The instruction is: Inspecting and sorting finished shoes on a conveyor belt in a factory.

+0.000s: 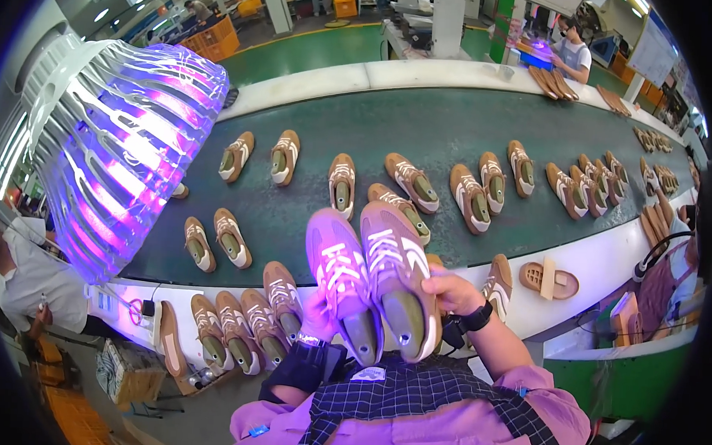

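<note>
In front of my chest I hold a pair of tan and brown sneakers side by side, toes pointing away and olive-green shoe trees inside. My left hand (318, 314) is closed on the outer side of the left sneaker (335, 257); its fingers are partly hidden behind the shoe. Around the heel side of the right sneaker (394, 251) my right hand (454, 292) is wrapped, thumb on the upper. Purple light tints both shoes. Left of my left hand, several similar sneakers (242, 328) stand on the white ledge. Another sneaker (497, 286) stands near my right hand.
A green conveyor belt (293, 212) carries many sneakers ahead. A purple-lit lamp in a ribbed housing (131, 152) looms at left. Shoe soles (558, 280) lie on the right ledge (613, 259). Co-workers are at left (44, 274), right (675, 281) and far right (574, 53).
</note>
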Available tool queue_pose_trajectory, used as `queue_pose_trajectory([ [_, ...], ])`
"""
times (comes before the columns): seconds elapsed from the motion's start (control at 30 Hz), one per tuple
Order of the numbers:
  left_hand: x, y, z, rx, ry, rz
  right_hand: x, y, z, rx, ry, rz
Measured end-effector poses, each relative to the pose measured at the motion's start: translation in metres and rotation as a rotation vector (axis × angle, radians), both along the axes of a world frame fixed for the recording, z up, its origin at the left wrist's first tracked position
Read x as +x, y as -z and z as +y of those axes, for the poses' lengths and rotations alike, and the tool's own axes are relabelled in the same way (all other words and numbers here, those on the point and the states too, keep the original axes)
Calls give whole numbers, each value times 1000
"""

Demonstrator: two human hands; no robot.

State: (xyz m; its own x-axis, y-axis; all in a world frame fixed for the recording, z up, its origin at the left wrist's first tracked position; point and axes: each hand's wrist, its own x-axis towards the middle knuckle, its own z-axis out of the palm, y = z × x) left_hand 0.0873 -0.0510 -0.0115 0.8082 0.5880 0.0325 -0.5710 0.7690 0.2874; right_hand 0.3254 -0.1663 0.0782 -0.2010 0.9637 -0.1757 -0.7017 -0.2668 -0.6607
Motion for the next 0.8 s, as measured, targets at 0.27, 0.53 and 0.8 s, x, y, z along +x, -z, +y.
queue_pose_trajectory([
  [0.27,24,-47,32,-178,-266,15,10,2,11,45,482,111],
  [0.53,13,-34,23,-185,-454,183,-14,8,23,25,754,132],
  [0.8,8,-23,26,-270,-499,213,-29,15,24,-76,799,77],
])
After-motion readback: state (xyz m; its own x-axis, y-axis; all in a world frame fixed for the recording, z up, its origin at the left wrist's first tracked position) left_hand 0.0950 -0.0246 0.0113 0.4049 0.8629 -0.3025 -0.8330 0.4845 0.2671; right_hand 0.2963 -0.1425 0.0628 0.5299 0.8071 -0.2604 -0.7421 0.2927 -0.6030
